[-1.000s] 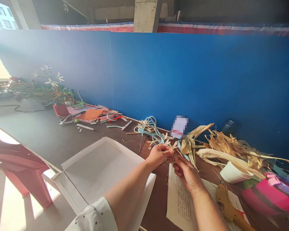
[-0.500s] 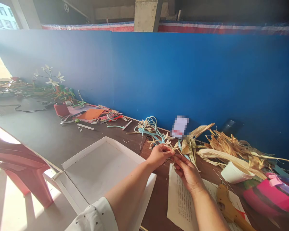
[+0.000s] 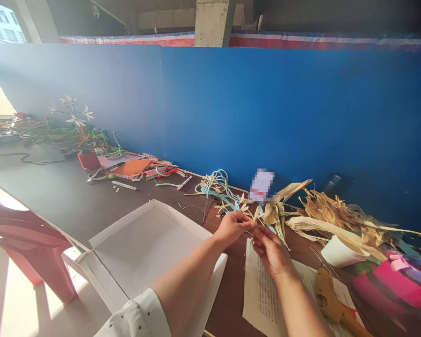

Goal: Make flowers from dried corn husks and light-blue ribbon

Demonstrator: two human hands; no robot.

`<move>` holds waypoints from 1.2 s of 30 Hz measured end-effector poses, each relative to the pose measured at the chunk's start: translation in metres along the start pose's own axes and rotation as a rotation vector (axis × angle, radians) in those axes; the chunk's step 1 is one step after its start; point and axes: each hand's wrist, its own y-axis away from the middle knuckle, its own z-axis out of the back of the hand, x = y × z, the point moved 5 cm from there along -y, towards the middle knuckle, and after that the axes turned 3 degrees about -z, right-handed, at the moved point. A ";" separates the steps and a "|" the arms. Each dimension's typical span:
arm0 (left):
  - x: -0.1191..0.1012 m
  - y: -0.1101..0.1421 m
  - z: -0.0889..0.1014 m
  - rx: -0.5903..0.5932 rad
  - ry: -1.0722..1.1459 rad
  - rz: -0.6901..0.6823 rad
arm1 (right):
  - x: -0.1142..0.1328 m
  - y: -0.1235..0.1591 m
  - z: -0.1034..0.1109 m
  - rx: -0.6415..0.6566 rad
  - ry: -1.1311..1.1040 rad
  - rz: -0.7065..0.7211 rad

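My left hand [image 3: 233, 229] and my right hand [image 3: 272, 250] meet fingertip to fingertip over the brown table. Both are closed in a pinch on a small flower-like piece of pale corn husk, mostly hidden by the fingers. Just beyond them lie husk petals [image 3: 243, 207], light-blue ribbon and a bundle of pale-green cord [image 3: 221, 177]. Dry corn husks [image 3: 328, 206] are heaped to the right. Below my right hand is a printed sheet [image 3: 261, 290], with a yellow glue gun [image 3: 328, 295] resting on paper beside it.
An open white box lid [image 3: 143, 238] lies left of my hands. A white cup [image 3: 344, 252] and a pink bag [image 3: 389, 285] are at right. Paper scraps [image 3: 136, 166] and a blue partition [image 3: 210, 107] line the back. A pink chair [image 3: 31, 248] stands at the left.
My fingertips have shifted slightly and pressed closer around the husk piece, so less of it shows. Everything else stays in place.
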 end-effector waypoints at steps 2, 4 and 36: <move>0.000 0.000 0.000 -0.007 0.003 0.002 | -0.001 0.000 -0.001 -0.006 0.001 0.007; -0.001 0.000 0.000 -0.016 0.001 -0.010 | -0.003 -0.001 -0.002 -0.008 0.006 0.005; -0.007 -0.011 0.015 -0.093 -0.074 0.042 | -0.003 -0.006 0.008 -0.111 0.044 0.041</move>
